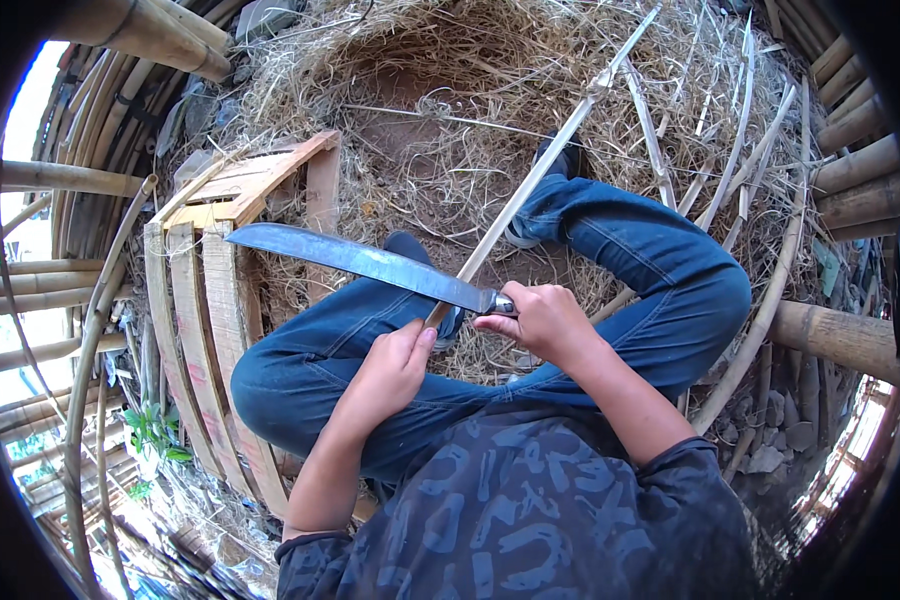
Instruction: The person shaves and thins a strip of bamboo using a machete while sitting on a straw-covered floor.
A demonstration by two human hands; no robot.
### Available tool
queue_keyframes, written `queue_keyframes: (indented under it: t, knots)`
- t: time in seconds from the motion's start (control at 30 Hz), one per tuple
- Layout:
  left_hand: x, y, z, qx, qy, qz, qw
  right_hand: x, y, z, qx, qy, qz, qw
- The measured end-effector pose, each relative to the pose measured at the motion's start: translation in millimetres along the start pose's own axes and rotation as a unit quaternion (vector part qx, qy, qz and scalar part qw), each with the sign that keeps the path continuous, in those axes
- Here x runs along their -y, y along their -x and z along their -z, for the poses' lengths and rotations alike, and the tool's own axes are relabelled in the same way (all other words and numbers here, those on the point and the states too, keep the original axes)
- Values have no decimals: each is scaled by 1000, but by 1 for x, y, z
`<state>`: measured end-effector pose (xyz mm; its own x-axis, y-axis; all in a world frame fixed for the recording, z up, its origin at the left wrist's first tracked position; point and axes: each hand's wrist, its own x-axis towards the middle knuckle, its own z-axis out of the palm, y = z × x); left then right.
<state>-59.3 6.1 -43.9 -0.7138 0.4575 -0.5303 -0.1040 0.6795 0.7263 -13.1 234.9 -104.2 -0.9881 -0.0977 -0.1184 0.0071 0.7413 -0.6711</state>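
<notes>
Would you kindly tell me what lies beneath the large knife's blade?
From this view, the blade crosses over a pale strip and the left trouser leg. The strip's stretch directly beneath is covered, so contact there cannot be judged.

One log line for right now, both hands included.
left hand: grips strip at its near end | right hand: holds machete across strip, contact unclear | crate: person's left
</notes>
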Motion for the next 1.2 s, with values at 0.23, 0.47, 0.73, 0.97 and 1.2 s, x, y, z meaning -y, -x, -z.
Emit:
queue_keyframes:
  t: [0.23, 0.47, 0.73, 0.97, 1.2]
  knots:
    - [-5, 0, 6, 5, -5, 5, 1000, -6, -1, 5, -9, 10, 13, 1000]
    - [-1, -1, 6, 5, -3, -7, 1000, -30, 4, 16, -25, 22, -43, 999]
    - [2, -2, 7, 12, -4, 6, 1000, -53, 5, 18, -39, 48, -52, 997]
    - [1, 0, 9, 4, 10, -8, 1000, -52, 3, 23, -31, 53, -58, 996]
    - [6, 3, 17, 3, 4, -1, 1000, -63, 4, 26, -48, 75, -70, 994]
